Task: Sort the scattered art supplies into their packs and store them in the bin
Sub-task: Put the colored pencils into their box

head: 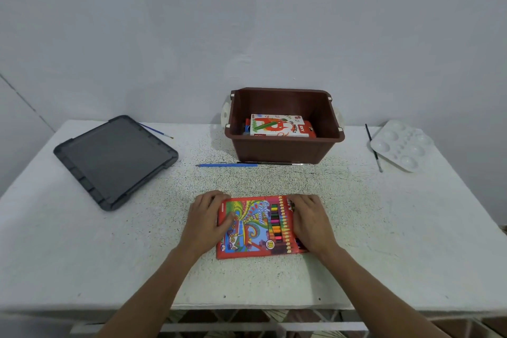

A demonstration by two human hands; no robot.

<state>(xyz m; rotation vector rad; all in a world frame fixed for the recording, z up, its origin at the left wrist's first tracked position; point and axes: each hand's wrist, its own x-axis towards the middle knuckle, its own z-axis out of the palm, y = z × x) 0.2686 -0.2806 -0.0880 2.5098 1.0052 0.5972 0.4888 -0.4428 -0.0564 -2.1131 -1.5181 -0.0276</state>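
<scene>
Fingers [216,196]: left hand [207,221] and right hand [311,223] grip the pencil pack [255,228] by its ends.
Pencil pack: flat printed cardboard, lying on the speckled tabletop [109,255].
Bin [285,149]: brown rectangular plastic, behind, holding a pastel box [277,126].

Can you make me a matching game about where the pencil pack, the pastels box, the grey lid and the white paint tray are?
1 colour pencil pack
2 oil pastels box
3 grey lid
4 paint palette

A in the brown bin
B right end of the table
C held by the left hand and right hand
D left side of the table

Pairs: 1-C, 2-A, 3-D, 4-B
</scene>
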